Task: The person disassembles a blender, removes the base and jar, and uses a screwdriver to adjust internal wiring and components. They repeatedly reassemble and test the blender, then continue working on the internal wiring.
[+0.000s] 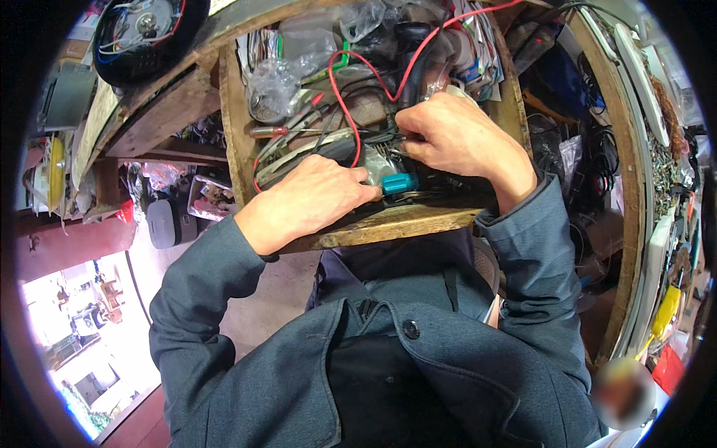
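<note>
Both of my hands are inside an open wooden drawer crammed with tools, cables and plastic bags. My left hand is low over the near left part, its fingers curled together and their tips beside a teal handle. Whatever is under that palm is hidden. Further right, my right hand is closed with thumb and fingers bent down into dark, thin metal pieces; what they grip is hidden. A red cable loops between the hands. Left of it lies a screwdriver with a red-brown handle.
Clear plastic bags and stacked papers fill the drawer's far end. A round black device with exposed wires stands on the bench at upper left. Below is a dark grey case. A wooden frame edge and more clutter run along the right.
</note>
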### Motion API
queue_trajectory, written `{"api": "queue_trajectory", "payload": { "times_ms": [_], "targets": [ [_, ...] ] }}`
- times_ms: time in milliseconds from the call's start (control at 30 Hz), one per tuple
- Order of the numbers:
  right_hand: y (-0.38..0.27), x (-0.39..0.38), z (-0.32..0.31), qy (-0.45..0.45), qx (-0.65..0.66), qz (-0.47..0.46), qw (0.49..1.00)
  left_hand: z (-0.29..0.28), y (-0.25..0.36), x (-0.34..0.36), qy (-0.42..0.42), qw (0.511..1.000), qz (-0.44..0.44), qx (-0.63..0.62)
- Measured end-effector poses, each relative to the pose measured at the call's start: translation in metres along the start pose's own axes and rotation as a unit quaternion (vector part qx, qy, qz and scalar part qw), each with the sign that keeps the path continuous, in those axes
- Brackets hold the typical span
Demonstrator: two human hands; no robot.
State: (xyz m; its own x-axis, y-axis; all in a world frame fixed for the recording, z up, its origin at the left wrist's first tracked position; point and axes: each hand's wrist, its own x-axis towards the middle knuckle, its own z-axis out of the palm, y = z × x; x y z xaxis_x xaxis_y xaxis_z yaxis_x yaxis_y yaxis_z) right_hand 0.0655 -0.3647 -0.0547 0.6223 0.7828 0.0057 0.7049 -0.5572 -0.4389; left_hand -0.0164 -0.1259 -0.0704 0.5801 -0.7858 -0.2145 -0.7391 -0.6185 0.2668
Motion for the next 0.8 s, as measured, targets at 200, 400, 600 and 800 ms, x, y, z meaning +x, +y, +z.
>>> {"api": "queue_trajectory", "payload": {
  "times_ms": [200, 400, 600, 800],
  "targets": [
    [0.006, -0.001, 0.006, 0.006, -0.007, 0.003, 1.000, 0.000, -0.003, -0.014, -0.006, 1.000, 0.008, 0.007],
    [0.002, 0.002, 0.004, -0.001, -0.014, 0.004, 1.000, 0.012, -0.008, -0.021, 0.005, 0.999, 0.017, 0.033],
    [-0.001, 0.000, 0.002, -0.007, -0.013, 0.006, 1.000, 0.015, -0.013, -0.016, 0.015, 0.999, 0.035, -0.004],
    [0.000, 0.001, 0.003, -0.009, -0.015, 0.008, 1.000, 0.021, -0.014, -0.016, 0.029, 0.999, 0.036, 0.023]
  ]
}}
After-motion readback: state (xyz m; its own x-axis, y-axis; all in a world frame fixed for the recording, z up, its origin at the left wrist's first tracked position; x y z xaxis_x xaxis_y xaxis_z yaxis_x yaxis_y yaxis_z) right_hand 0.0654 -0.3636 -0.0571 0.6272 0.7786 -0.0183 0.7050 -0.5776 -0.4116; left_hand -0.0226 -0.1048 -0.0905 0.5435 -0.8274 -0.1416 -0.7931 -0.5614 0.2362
